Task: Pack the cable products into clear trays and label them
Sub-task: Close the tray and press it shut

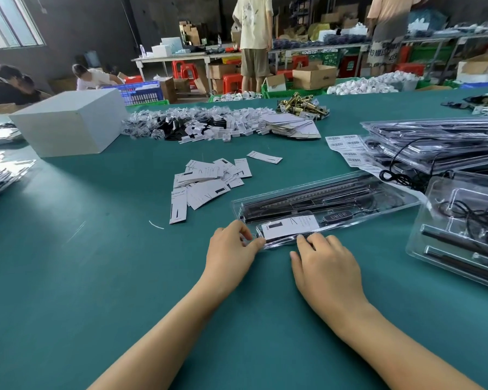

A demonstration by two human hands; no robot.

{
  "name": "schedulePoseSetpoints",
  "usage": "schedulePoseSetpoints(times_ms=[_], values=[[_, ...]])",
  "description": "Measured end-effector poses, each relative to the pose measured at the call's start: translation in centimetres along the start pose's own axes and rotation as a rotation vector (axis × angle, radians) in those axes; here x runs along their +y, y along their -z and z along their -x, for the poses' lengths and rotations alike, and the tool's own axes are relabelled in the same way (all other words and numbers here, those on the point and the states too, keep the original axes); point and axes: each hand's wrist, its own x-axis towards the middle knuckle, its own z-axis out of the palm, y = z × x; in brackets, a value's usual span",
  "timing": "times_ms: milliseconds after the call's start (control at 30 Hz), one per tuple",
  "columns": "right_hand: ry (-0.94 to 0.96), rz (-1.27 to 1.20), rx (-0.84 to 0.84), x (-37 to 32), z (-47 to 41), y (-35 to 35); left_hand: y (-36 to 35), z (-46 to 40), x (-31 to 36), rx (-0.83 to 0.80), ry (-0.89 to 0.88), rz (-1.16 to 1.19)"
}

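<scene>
**Both hands on the tray's near edge**

We see the clear tray (321,204) lying flat on the green table (96,277), centre-right, with black light bars and a white card (289,227) inside. Left hand (233,246) pinches its 7 o'clock corner. Right hand (326,261) presses down on the near edge, fingers relaxed. Loose cards (206,182) lie at the tray's 10 o'clock, barcode labels (347,149) at its 1 o'clock, just beside the packed trays (440,144).

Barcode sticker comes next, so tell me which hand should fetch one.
Right, probably. The white barcode label sheet lies on the far right of the green table, on the right hand's side. The left hand pinches the clear plastic tray's near-left corner, steadying it.
</scene>
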Motion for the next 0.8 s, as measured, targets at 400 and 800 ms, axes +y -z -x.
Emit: schedulePoseSetpoints(times_ms=[400, 800], values=[[-0.778, -1.055, -0.155, 1.8, -1.4, 0.0, 0.4, 0.3, 0.6, -0.039, 0.364, 0.780], [-1.168, -1.735, -0.167, 3.3, -3.0, 1.1, 0.3, 0.8, 1.4, 0.066, 0.241, 0.845]])
